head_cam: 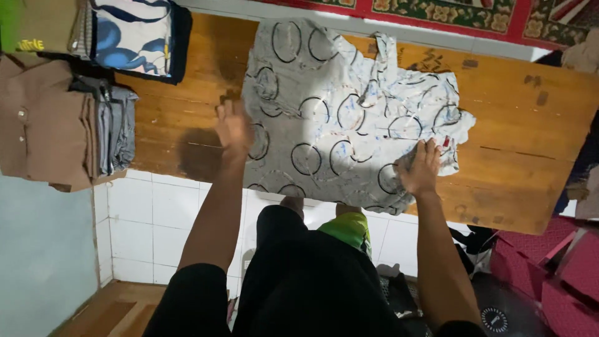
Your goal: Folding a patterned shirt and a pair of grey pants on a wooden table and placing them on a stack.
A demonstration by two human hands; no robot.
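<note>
Wooden tabletop (511,162) is holding a grey shirt (337,112) spread flat; left hand (233,128) is pressing its edge, grip released and blurry; right hand (422,167) is pinching the cloth; folded clothes (62,125) are sitting well apart.

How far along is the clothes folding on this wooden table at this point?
Done: a stack of folded brown and grey garments sits at the table's left end. In hand: a light grey shirt with dark circle print lies spread flat on the wooden table, left hand at its edge, right hand pressing its lower corner. Left: the shirt shows no fold yet.
</note>
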